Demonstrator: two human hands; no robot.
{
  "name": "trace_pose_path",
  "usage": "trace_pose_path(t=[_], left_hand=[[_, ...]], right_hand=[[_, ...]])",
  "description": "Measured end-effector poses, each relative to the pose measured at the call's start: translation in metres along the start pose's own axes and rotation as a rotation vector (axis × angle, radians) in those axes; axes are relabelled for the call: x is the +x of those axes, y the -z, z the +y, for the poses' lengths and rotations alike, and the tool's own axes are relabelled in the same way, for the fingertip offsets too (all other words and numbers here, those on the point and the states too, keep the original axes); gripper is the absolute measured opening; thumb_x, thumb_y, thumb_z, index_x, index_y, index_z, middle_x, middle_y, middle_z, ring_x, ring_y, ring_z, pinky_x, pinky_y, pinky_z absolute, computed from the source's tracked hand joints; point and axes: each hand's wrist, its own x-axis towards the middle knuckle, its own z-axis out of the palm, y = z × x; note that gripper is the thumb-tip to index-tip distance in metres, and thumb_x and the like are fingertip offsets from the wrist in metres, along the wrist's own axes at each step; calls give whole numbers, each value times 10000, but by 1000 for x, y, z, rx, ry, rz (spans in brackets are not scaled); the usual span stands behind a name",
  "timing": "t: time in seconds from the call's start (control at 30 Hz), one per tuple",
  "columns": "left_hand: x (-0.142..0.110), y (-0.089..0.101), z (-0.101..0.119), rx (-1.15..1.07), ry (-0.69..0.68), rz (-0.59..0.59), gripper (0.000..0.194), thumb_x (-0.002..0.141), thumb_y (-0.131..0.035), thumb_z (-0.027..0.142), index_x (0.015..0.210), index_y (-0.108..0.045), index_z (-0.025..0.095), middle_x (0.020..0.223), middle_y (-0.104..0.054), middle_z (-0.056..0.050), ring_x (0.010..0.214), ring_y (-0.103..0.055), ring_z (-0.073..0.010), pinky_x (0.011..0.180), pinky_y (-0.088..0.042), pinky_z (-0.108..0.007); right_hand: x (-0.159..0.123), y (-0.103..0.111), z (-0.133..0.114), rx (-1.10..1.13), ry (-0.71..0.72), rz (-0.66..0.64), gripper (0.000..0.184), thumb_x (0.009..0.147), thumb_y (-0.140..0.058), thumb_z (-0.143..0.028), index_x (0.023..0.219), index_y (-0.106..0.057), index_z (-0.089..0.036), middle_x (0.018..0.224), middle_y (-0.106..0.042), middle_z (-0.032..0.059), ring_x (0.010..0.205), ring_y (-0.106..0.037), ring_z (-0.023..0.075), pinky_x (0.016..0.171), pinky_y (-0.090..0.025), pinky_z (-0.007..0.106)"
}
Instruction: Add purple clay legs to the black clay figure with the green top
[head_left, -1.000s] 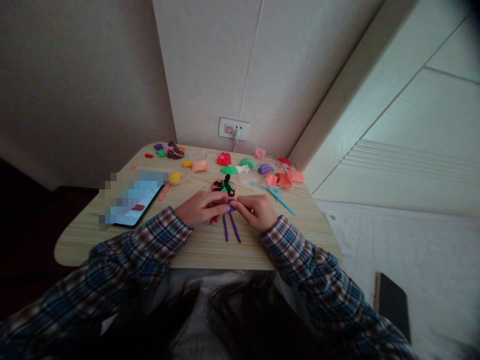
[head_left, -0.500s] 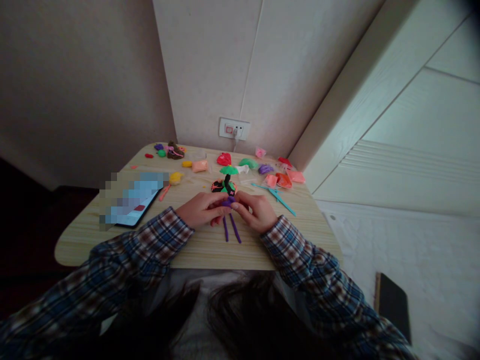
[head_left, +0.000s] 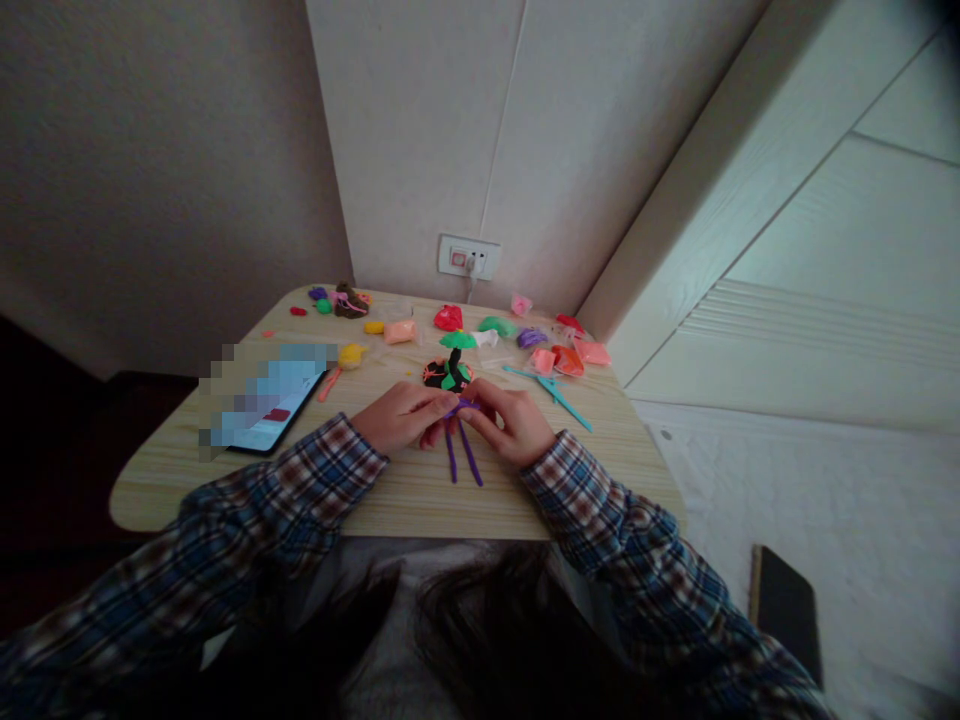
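Between my fingertips is a small piece of purple modelling clay (head_left: 466, 406), partly hidden by the fingers. My left hand (head_left: 405, 415) pinches it from the left, and my right hand (head_left: 510, 418) pinches it from the right. Two thin purple clay strips (head_left: 470, 455) lie on the table just below my hands, their upper ends close to the fingers. Right behind my hands stands a small clay tree (head_left: 456, 343) with a green top and a black trunk, on a black base (head_left: 435, 374) with orange lines and green leaves.
Wrapped clay lumps, such as a red one (head_left: 448, 318) and a purple one (head_left: 531, 338), line the back of the wooden table (head_left: 600, 480). Teal modelling tools (head_left: 570, 408) lie right, a tablet (head_left: 262, 425) left. A dark phone-like object (head_left: 787, 610) rests on the white surface beside the table.
The purple clay between my fingers has changed from a compact lump to a flatter, thinner shape. My fingers have shifted slightly, uncovering more of the tree's base.
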Motion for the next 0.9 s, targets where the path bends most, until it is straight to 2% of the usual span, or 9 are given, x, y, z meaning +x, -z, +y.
trace_pose_path(t=[0.1, 0.3, 0.9], left_hand=[[0, -1, 0, -13, -12, -6, 447, 870, -316, 464, 635, -506, 134, 501, -525, 13, 422, -476, -76, 431, -388, -173], [0, -1, 0, -74, 20, 21, 325, 817, -460, 435, 758, -542, 126, 519, -526, 29, 423, -497, -78, 421, -399, -167], [1, 1, -4, -214, 28, -15, 325, 771, -536, 448, 715, -515, 129, 507, -501, 45, 413, -459, -57, 396, -370, -150]], right_hand=[[0, -1, 2, 5, 10, -4, 250, 885, -396, -377, 801, -510, -171, 632, -556, 3, 526, -480, 101, 549, -351, 207], [-1, -2, 3, -46, 72, -12, 263, 893, -381, -350, 779, -528, -163, 598, -521, -2, 510, -440, 100, 537, -329, 204], [0, 1, -1, -61, 110, -21, 359, 903, -347, -368, 652, -498, -160, 553, -448, -16, 493, -375, 82, 513, -294, 191]])
